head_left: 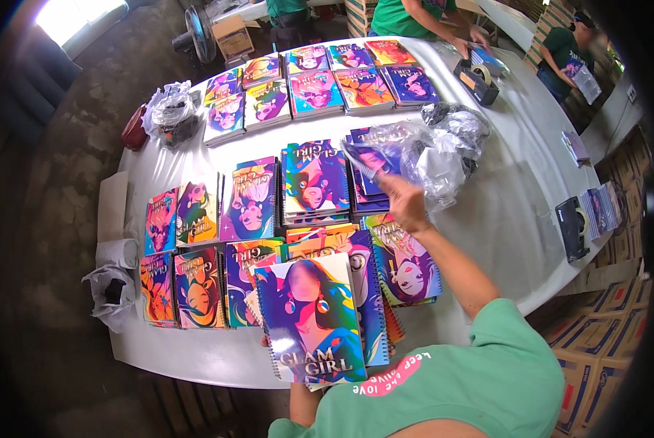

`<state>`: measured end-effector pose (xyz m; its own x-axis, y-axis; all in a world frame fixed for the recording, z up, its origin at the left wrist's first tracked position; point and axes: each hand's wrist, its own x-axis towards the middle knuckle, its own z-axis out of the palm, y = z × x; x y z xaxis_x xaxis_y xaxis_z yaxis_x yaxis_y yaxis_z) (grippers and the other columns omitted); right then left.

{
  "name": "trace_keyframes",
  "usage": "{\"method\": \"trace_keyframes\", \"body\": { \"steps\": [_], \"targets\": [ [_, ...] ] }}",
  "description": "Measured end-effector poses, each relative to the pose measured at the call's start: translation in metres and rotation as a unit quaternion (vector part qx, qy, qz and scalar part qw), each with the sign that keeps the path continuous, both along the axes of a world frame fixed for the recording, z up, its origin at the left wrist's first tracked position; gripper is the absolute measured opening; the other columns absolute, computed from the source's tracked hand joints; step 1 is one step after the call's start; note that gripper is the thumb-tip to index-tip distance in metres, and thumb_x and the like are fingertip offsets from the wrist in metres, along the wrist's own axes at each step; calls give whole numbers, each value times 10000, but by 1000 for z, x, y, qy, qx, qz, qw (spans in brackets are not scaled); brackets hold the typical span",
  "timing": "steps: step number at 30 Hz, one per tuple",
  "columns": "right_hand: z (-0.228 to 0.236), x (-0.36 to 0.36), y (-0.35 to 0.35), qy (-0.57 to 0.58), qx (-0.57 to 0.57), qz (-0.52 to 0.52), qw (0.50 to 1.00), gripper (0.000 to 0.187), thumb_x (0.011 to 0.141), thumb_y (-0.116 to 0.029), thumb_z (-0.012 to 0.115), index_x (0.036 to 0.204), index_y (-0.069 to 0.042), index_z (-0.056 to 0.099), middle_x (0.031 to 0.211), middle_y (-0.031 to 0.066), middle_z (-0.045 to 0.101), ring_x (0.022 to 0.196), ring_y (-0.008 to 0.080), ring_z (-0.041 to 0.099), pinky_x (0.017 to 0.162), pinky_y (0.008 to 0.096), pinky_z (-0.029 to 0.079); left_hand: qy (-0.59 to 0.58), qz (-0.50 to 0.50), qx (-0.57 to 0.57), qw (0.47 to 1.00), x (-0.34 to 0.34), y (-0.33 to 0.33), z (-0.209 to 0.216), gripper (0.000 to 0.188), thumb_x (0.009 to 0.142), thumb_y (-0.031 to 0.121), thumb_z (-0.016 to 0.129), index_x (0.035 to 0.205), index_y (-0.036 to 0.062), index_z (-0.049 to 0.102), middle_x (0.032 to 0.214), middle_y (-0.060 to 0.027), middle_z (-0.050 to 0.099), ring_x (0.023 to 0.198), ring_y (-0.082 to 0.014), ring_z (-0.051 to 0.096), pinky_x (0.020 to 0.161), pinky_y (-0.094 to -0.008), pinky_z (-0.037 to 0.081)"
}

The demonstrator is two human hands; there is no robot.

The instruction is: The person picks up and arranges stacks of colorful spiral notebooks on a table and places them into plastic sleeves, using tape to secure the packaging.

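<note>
My left hand [265, 341], mostly hidden, supports a small stack of spiral notebooks [309, 314] near the table's front edge. The top cover shows a long-haired figure with round earrings. Reaching forward, my right hand [404, 203] has its fingers closed at a thin pale edge, apparently that of a dark purple notebook [376, 162] on a back-row pile. Blur partly obscures this grip. More piles with bright illustrated covers stand leftward, including a blue-and-orange notebook pile [314, 179] and a pink-purple one [249, 201]. Right of the held stack lies a green-edged notebook [406, 263].
Crumpled clear plastic bags [444, 157] lie beyond my right hand. Further notebook piles [316, 91] line the white table's [502, 219] far side. Tape dispensers [479, 82] stand rightward. A co-worker's hands [462, 45] handle notebooks at the far edge. Cartons [597, 328] are stacked at right.
</note>
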<state>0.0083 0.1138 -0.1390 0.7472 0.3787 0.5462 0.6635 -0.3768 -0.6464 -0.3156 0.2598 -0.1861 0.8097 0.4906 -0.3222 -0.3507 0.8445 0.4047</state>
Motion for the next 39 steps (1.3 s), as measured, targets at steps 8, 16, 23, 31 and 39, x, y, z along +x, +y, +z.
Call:
{"method": "trace_keyframes", "body": {
  "steps": [8,16,23,31,39],
  "targets": [
    [127,-60,-45,79,326,344,877,184,819,30,613,986,-24,559,970,79,616,1014,200,591,903,337,465,-37,-15,39,998,6,4,18,960,752,708,474,1411,38,274,1380,-173,386,1258,-287,386,1050,-422,297],
    [101,-94,-156,-230,-252,215,915,513,727,-79,708,1181,-286,591,1377,80,452,1330,321,341,1121,518,156,-34,-74,47,996,18,-58,26,972,758,729,445,1417,38,265,1383,-171,383,1268,-280,374,1062,-416,273],
    [54,-101,-301,-321,-115,203,918,662,806,-202,627,1341,-474,348,1495,-11,271,1422,206,105,1111,587,77,-40,-113,78,990,85,-173,36,983,763,747,421,1424,38,257,1385,-170,381,1276,-275,362,1073,-411,253],
    [75,-17,-441,-11,112,256,960,767,532,-219,857,1215,-119,524,1225,98,566,1070,256,575,1021,435,339,-14,-76,168,983,213,-340,62,996,769,768,392,1430,37,247,1388,-168,378,1285,-268,350,1085,-405,230],
    [-18,36,-503,342,155,212,902,1024,547,-146,891,1378,-31,304,1256,104,504,1170,202,478,1002,347,380,-60,-50,438,896,247,-407,9,1047,766,815,327,1446,31,182,1431,-134,295,1310,-269,315,1084,-418,241]
  ]
}}
